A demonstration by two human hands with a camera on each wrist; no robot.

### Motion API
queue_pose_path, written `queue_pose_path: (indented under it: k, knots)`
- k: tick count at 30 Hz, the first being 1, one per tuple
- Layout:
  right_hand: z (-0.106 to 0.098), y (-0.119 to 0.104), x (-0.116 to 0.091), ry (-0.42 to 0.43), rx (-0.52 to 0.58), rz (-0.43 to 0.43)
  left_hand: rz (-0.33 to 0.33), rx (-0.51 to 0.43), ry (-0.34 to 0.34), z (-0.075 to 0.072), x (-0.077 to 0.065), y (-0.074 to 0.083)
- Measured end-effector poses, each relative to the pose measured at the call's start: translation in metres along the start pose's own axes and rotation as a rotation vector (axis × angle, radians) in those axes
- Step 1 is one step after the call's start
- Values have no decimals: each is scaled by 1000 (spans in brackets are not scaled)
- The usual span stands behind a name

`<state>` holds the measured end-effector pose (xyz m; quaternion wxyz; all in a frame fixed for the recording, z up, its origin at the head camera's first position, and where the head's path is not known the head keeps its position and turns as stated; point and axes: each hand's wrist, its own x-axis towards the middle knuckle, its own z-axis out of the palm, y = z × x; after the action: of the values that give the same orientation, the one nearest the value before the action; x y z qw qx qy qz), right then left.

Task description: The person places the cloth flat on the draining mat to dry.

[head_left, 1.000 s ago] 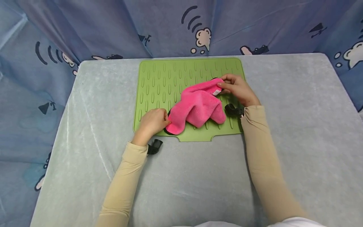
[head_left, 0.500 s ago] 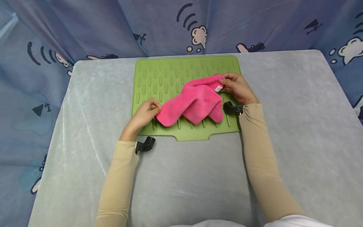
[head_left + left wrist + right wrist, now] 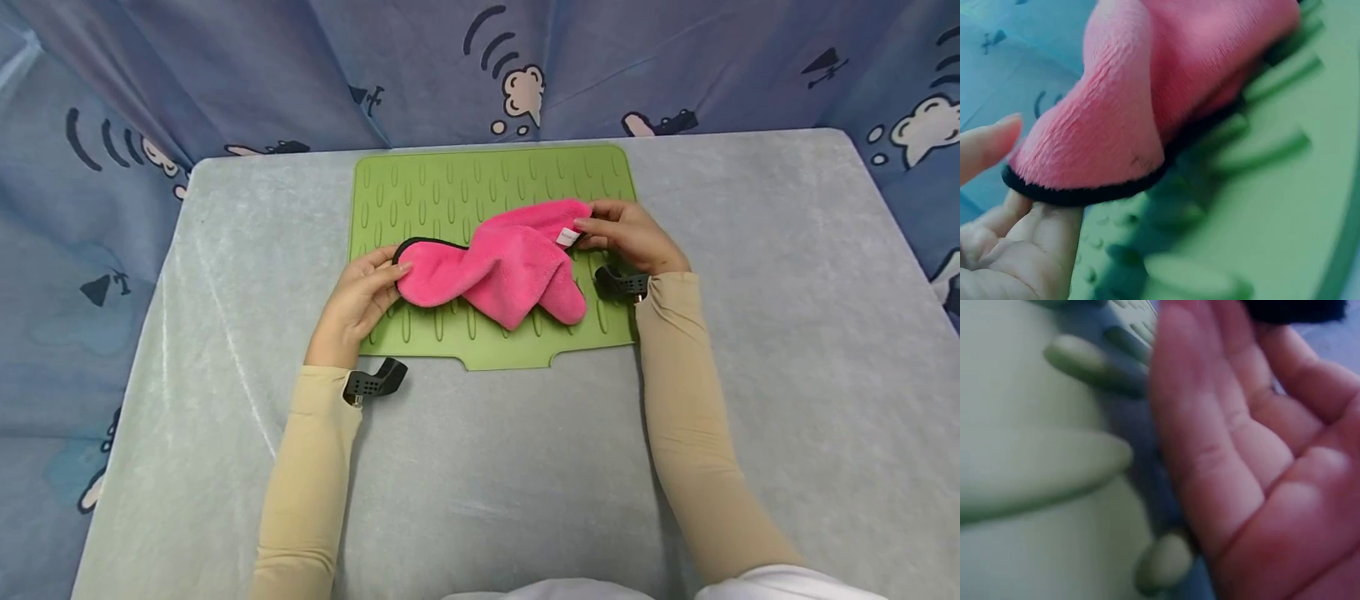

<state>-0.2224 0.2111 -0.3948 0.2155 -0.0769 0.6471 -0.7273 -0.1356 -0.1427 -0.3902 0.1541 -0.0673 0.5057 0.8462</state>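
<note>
A pink plush cloth (image 3: 517,258) with black edging and a small white label (image 3: 567,237) is held up at both ends over a green ridged mat (image 3: 420,187). My left hand (image 3: 354,298) pinches its left corner, thumb on top and fingers beneath. In the left wrist view the cloth (image 3: 1116,106) rises from the thumb and fingers (image 3: 1054,231), its black hem facing the camera. At the upper right corner, near the label, my right hand (image 3: 632,236) pinches the other end. The right wrist view has the palm and fingers (image 3: 1210,444) beside the mat's ridges, with a bit of black hem above. The cloth's middle sags in folds.
The mat lies at the far middle of a table with a pale grey cover (image 3: 510,467). Behind and to the left hangs a blue patterned curtain (image 3: 420,75). A black wrist camera mount (image 3: 375,381) sits at each wrist.
My left hand has moved left and up from the mat's front edge with its corner, turning so the black hem shows along the top. The right hand has stayed nearly in place.
</note>
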Motion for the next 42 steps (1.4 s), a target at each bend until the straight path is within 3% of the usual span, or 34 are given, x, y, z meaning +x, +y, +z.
queue_pose_path:
  k: [5, 7, 13, 17, 24, 29, 34, 38, 42]
  knots:
    - [-5, -3, -2, -8, -48, 41, -62, 292, 64, -1, 4, -5]
    - [-6, -3, -3, 13, -34, 41, -54, 346, 110, -2, 6, -6]
    - [-7, -6, -4, 107, 7, 1, 93, 368, 297, -4, 7, -4]
    - [-5, -7, -3, 134, -14, -2, 198, 330, 364, -6, 6, -1]
    - [1, -6, -1, 47, -82, 51, 250, 332, 439, -12, 3, 12]
    - [8, -3, 2, -33, -183, 100, 287, 392, 448, -15, 9, 31]
    - [16, 0, 6, -40, -256, 125, 309, 384, 453, -16, 25, 47]
    - [15, -3, 7, 63, -207, 104, 263, 349, 461, -13, 42, 47]
    - [6, -7, 10, 265, -111, 83, 144, 314, 363, -9, 54, 39]
